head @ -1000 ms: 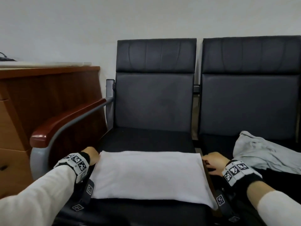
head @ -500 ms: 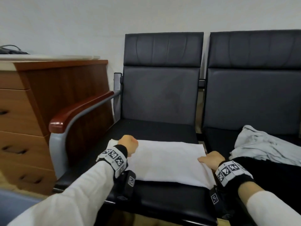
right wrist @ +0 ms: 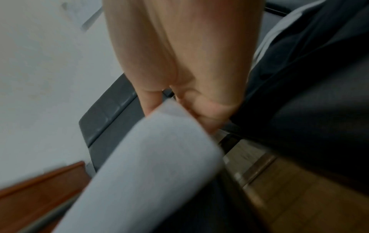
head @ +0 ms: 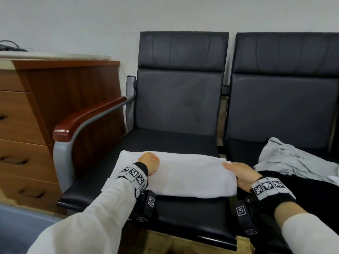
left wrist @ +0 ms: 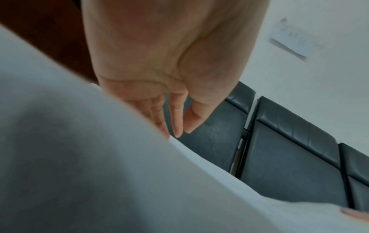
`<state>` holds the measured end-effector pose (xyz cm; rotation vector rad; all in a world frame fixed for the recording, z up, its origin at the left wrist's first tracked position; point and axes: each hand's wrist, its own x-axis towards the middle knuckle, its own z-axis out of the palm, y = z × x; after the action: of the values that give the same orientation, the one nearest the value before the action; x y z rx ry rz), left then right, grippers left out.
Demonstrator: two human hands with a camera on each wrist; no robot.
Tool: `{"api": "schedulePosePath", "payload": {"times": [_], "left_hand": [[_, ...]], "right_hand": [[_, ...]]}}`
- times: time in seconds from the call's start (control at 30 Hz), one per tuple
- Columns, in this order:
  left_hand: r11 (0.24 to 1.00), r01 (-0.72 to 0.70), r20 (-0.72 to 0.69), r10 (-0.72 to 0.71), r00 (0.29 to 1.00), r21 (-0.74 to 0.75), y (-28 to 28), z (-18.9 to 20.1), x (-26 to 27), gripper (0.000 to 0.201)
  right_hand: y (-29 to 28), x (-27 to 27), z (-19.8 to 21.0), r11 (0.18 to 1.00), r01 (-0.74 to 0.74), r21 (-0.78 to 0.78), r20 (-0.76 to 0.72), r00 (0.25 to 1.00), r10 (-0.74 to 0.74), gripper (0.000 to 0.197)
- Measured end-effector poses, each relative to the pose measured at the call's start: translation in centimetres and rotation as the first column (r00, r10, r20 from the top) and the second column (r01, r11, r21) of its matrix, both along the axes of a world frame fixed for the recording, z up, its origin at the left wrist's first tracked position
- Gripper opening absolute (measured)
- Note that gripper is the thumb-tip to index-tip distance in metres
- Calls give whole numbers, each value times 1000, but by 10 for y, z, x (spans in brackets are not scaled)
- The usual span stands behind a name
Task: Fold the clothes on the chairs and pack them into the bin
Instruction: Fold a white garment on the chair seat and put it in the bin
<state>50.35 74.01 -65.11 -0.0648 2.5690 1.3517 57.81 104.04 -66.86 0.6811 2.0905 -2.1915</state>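
My left hand (head: pixel 149 163) lies flat, fingers straight, on the folded white garment (head: pixel 187 177) on the chair seat (head: pixel 176 142); my right hand (head: pixel 241 176) pinches the garment's right edge.

An office waiting area: 2 joined black chairs (head: pixel 179 99), wooden drawer cabinet (head: pixel 36 125), plain wall

Folded cloth (head: pixel 185 173) lies on the left chair (head: pixel 176 107) seat before me; unfolded clothes (head: pixel 293 160) on the right chair (head: pixel 282 107); drawer cabinet (head: pixel 36 116) left of both.
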Motion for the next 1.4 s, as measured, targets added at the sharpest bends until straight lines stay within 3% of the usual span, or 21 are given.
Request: {"api": "schedulePosePath", "payload": {"times": [0.13,0.27,0.37,0.43,0.5,0.6,0.67,0.73,0.8,0.87,0.93,1.0,1.13,1.3,1.4], "left_hand": [[986,165,-12,-165,986,-28,20,5,11,27],[968,251,101,-248,963,-11,45,6,28,41],[950,306,140,-311,940,60,61,4,40,44],[935,339,117,-350,930,100,74,2,45,46],[919,335,127,-365,922,208,86,3,52,48],[872,282,141,-363,921,399,90,6,55,49],[834,186,157,-307,939,520,77,13,49,34],[801,-7,192,-134,972,599,51,22,38,15],[775,-228,251,94,964,589,18,21,25,14],[727,-349,315,190,930,592,-13,10,16,32],[706,-380,388,160,908,598,-35,-3,13,54],[717,-346,402,99,910,605,-46,-10,11,58],[810,-301,277,179,944,503,-44,-17,7,24],[936,-218,209,162,964,278,-39,-22,-1,68],[958,-259,43,266,963,-122,-31,4,15,63]], "right_hand": [[-4,0,15,977,78,-200,-70,993,-94,33],[-9,8,32,902,50,-430,-79,992,-93,23],[-11,13,44,889,-43,-456,-284,954,-100,54],[-18,15,56,811,-146,-566,-384,917,-103,37],[-34,13,72,761,-154,-630,-370,922,-119,26],[-61,2,82,901,4,-434,-327,931,-161,29],[-83,-5,86,941,-9,-339,-325,940,-108,23],[-108,-11,89,963,-80,-258,-329,944,-9,16],[-140,-14,88,981,-161,-110,-326,938,117,7],[-172,-17,78,962,-265,65,-284,919,272,28],[-196,-18,64,897,-427,114,-193,876,441,48],[-202,-22,52,880,-463,112,-119,873,474,70],[-166,-28,45,949,-283,140,-123,946,301,69],[-124,-27,27,900,-171,400,12,983,182,52],[-104,-27,15,861,-168,480,143,983,113,41]]}}
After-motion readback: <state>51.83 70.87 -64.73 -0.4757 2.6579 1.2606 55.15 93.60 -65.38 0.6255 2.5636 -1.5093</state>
